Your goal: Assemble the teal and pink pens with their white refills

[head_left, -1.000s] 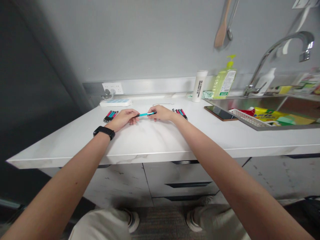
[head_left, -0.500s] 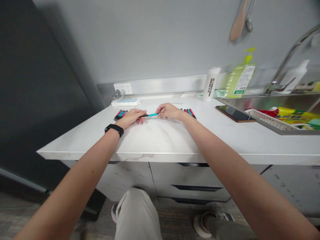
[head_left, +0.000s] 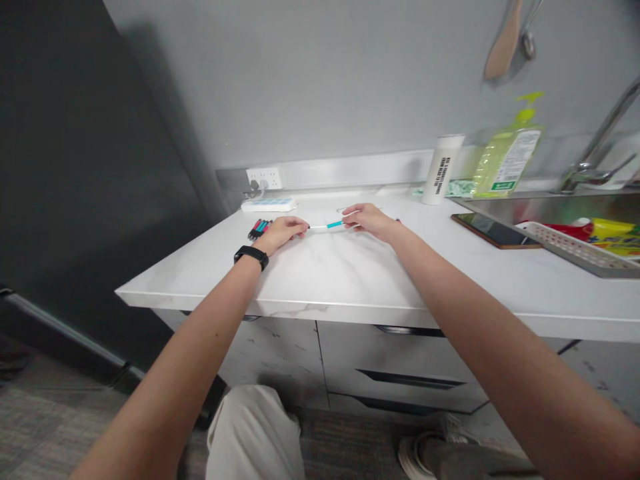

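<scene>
Above the white countertop [head_left: 320, 280], my left hand [head_left: 284, 232] is closed with its fingertips on the dark end of a pen. A thin white refill [head_left: 319, 227] stretches from there into the pen's teal barrel [head_left: 335, 225]. My right hand [head_left: 367, 219] pinches the other end of that barrel, with some fingers raised. Beside my left hand lies a bunch of pink, teal and black pens [head_left: 260, 229]. My right wrist hides most of whatever lies behind it; only a small pinkish tip shows.
Along the wall stand a power strip [head_left: 269, 205], a white bottle [head_left: 443, 170] and a yellow-green pump bottle [head_left: 510, 157]. A phone [head_left: 493, 231] lies by the sink, where a perforated white tray [head_left: 560, 241] sits. A dark tall panel [head_left: 125, 167] bounds the left.
My hands have moved apart, and the pen's black part has separated from the teal barrel, baring the white refill between them. The view has shifted, so the counter appears further right.
</scene>
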`<state>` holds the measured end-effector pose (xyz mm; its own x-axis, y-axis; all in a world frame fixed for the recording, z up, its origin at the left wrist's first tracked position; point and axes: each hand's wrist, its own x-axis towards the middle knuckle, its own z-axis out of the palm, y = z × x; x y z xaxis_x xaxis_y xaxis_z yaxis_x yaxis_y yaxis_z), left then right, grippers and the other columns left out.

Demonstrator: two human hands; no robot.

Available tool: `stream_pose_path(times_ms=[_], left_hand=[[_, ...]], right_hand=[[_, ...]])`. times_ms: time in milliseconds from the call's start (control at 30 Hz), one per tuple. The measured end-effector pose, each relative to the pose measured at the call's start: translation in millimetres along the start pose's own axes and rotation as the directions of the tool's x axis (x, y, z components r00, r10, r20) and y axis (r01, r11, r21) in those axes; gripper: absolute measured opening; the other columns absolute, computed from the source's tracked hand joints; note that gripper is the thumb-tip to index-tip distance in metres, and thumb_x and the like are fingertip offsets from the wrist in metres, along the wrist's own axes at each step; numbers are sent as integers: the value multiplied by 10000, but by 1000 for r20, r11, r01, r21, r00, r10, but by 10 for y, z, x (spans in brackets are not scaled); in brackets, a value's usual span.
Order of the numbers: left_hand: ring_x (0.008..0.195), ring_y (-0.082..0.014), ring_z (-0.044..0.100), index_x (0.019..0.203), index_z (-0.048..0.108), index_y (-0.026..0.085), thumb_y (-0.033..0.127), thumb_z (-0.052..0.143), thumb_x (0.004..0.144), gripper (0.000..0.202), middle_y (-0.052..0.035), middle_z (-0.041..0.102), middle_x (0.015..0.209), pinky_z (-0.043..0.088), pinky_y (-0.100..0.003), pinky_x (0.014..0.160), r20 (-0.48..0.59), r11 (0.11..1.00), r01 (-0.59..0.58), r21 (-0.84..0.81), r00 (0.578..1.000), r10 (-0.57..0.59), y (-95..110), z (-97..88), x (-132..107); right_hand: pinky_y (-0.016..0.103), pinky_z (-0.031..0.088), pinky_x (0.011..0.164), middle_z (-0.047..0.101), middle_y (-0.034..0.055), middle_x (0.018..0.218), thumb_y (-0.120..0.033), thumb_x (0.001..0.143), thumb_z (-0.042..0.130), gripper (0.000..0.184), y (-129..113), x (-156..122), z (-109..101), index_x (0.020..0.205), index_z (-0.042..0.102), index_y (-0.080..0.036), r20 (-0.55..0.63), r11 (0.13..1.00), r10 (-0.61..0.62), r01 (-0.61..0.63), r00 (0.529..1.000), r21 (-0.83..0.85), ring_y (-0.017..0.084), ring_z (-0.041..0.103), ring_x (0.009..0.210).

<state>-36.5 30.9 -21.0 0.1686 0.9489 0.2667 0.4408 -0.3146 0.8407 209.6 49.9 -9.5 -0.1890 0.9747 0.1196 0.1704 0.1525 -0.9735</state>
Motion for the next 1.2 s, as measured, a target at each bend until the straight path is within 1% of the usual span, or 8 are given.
stream_pose_path(times_ms=[100, 200, 433, 600, 833, 933, 1033, 1200], left_hand=[[694, -128, 577, 801, 690, 147, 328, 683, 675, 220, -20, 669, 710, 416, -265, 711, -10, 1000, 1, 3, 1000, -1, 2, -1, -33], [713, -132, 585, 781, 688, 155, 251, 673, 655, 159, -12, 663, 703, 427, -280, 768, -20, 1000, 10, -13, 1000, -10, 23, 6, -64], [754, -146, 593, 781, 690, 154, 210, 695, 607, 182, -25, 684, 768, 446, -294, 778, -22, 1000, 27, 3, 999, -27, 43, 8, -87], [748, -149, 600, 777, 687, 160, 216, 714, 588, 200, -25, 686, 763, 455, -299, 772, -22, 999, 33, -16, 999, -33, 12, 1, -76], [747, -145, 599, 784, 687, 158, 204, 718, 582, 209, -22, 686, 760, 452, -293, 771, -11, 997, 49, -53, 999, -50, 23, 10, -78], [732, -141, 593, 771, 688, 156, 200, 713, 592, 186, -18, 683, 746, 445, -285, 761, -16, 998, 53, -44, 998, -53, 29, 13, -74], [697, -136, 584, 767, 690, 155, 214, 698, 622, 158, -12, 666, 696, 437, -282, 752, -13, 999, 45, -29, 999, -45, 28, 16, -61], [671, -124, 590, 756, 671, 152, 258, 672, 684, 128, -25, 673, 728, 432, -272, 742, -8, 995, 67, -67, 998, -68, 65, 25, -57]], right_hand=[[184, 424, 512, 609, 27, 688, -50, 746, 601, 136, 37, 49, -19, 847, 576, -138, -96, 998, 14, -19, 995, -58, 97, 572, 614], [196, 396, 514, 572, 3, 635, -37, 717, 588, 174, 64, 84, -38, 853, 573, -145, -154, 983, -29, 0, 988, -182, 104, 544, 588], [244, 409, 624, 561, -14, 665, -99, 664, 584, 272, 75, 130, -76, 929, 604, -152, -113, 867, -196, 118, 974, -483, 130, 525, 632], [258, 414, 673, 568, -9, 704, -111, 646, 567, 251, 55, 169, -54, 887, 613, -158, -133, 823, -296, 182, 946, -538, 134, 523, 657], [277, 447, 723, 604, 2, 754, -138, 669, 561, 278, 69, 237, -24, 942, 612, -154, -105, 807, -435, 336, 894, -486, 135, 548, 682], [286, 467, 741, 640, 19, 778, -113, 686, 550, 274, 61, 239, -25, 949, 619, -151, -80, 805, -426, 337, 901, -489, 142, 583, 711], [278, 485, 747, 667, 34, 793, -74, 694, 544, 217, 51, 218, -28, 876, 636, -150, -36, 807, -386, 319, 922, -497, 145, 616, 747], [240, 492, 631, 671, 36, 734, -90, 703, 620, 112, 45, 133, -15, 803, 645, -136, 35, 812, -267, 244, 963, -530, 117, 600, 611]])
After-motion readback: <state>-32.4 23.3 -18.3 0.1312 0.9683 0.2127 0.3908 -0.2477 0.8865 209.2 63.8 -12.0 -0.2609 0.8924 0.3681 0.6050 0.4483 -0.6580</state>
